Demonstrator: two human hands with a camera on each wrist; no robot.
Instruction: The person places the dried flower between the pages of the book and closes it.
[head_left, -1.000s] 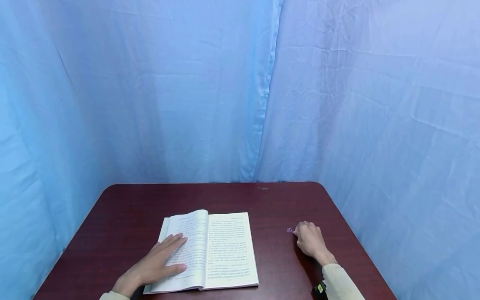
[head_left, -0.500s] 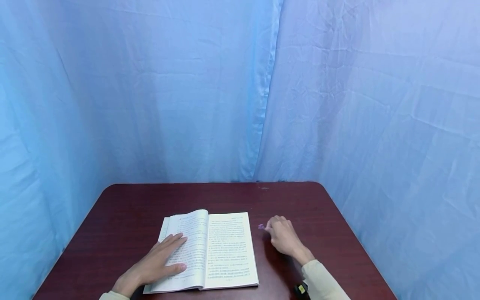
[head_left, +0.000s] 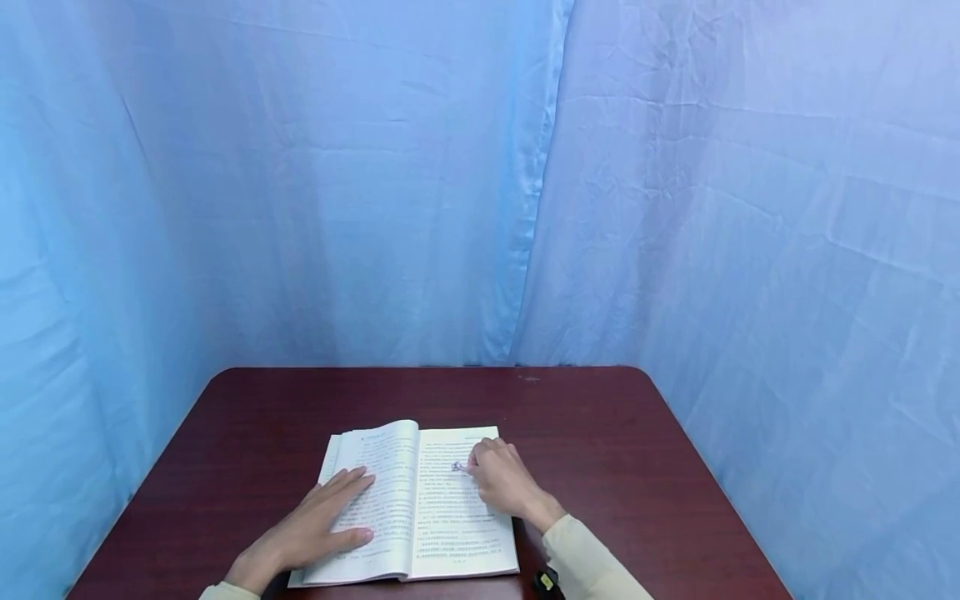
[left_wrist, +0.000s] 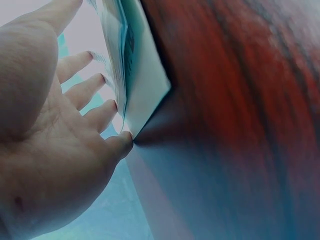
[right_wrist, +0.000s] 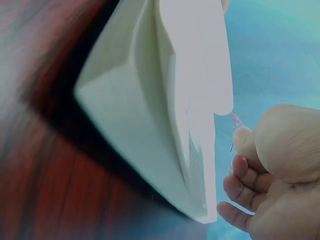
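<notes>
An open book [head_left: 457,521] with printed pages lies on the dark red table. My left hand [head_left: 311,529] rests on its left page with the fingers spread and straight. In the left wrist view those fingers reach over the book's edge [left_wrist: 145,80]. Above the right page, my right hand [head_left: 510,483] pinches a small purple ornament-like piece [head_left: 457,467] between thumb and finger. From the right wrist, the purple piece [right_wrist: 236,120] shows beyond the thumb, with a thin dark line hanging below. Its exact kind is too small to tell.
The brown-red table [head_left: 600,417] extends around the book to rounded far corners. Blue curtains [head_left: 375,208] hang behind it and at both sides. A black device with a yellow mark [head_left: 546,581] sits under the right wrist.
My right hand has moved left with the purple piece, from the bare table on the right to over the book's right page. The left hand stays where it was.
</notes>
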